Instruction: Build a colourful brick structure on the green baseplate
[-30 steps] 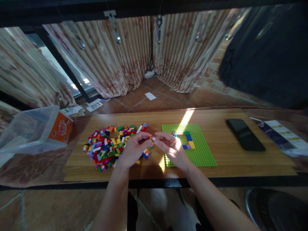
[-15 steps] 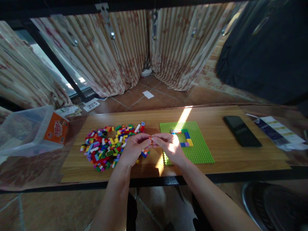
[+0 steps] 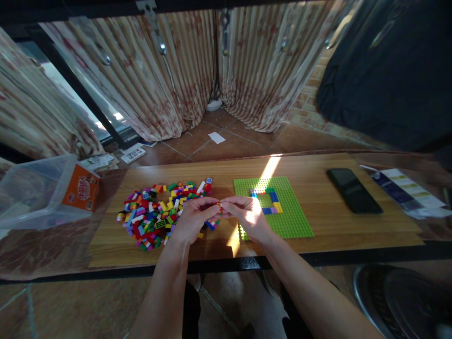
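Note:
My left hand (image 3: 193,217) and my right hand (image 3: 247,215) meet above the table, fingertips pinched together on a small orange toy brick (image 3: 220,207). Fingers cover most of that brick, so its full shape is hidden. Beneath and left of my left hand spreads a pile of loose toy bricks (image 3: 160,207) in many colours. Behind my right hand lies a green baseplate (image 3: 296,221). A square outline of coloured bricks (image 3: 274,197) stands on it, partly covered by my right hand.
A black phone (image 3: 354,190) lies on the right of the wooden tabletop (image 3: 328,230), with printed leaflets (image 3: 406,190) beyond it. At the far left is a clear plastic box (image 3: 38,193) with an orange label. A round dark stool (image 3: 399,301) stands at lower right.
Both hands stay together on the orange brick, with only slight finger movement. The whole view has shifted a little; the bricks and baseplate look unchanged.

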Tool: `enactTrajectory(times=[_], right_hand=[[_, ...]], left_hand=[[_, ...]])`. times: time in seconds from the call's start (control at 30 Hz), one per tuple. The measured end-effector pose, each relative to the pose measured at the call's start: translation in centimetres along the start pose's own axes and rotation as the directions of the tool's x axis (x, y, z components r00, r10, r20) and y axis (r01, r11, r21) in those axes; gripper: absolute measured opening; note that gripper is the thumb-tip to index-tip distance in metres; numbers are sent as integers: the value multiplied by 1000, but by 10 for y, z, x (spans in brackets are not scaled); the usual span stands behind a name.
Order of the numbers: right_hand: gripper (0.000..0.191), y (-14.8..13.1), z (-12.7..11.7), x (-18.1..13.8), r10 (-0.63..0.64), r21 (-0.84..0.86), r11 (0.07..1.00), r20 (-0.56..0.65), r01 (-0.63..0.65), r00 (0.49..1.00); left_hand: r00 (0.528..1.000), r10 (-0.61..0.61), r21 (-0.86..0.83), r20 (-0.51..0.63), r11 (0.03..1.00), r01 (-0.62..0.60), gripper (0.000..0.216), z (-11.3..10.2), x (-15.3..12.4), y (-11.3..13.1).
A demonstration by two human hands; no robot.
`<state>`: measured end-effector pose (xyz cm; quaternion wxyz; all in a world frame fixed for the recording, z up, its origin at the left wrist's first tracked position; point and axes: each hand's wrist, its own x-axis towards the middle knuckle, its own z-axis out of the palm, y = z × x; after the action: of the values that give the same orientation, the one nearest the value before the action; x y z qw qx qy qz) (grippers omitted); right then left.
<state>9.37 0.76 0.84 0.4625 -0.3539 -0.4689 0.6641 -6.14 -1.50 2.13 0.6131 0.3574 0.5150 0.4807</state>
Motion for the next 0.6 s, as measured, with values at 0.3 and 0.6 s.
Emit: enactTrajectory(times=[0.3, 0.6], right_hand=[[20, -5, -5, -1, -132, -170, 976, 54, 139, 990], [15, -12, -14, -3, -195, -355, 909, 98, 217, 976]], left_hand=[[994, -100, -208, 38, 972, 106, 30, 8, 1, 0], [979, -108, -283, 172, 946, 155, 30, 9, -4, 1]])
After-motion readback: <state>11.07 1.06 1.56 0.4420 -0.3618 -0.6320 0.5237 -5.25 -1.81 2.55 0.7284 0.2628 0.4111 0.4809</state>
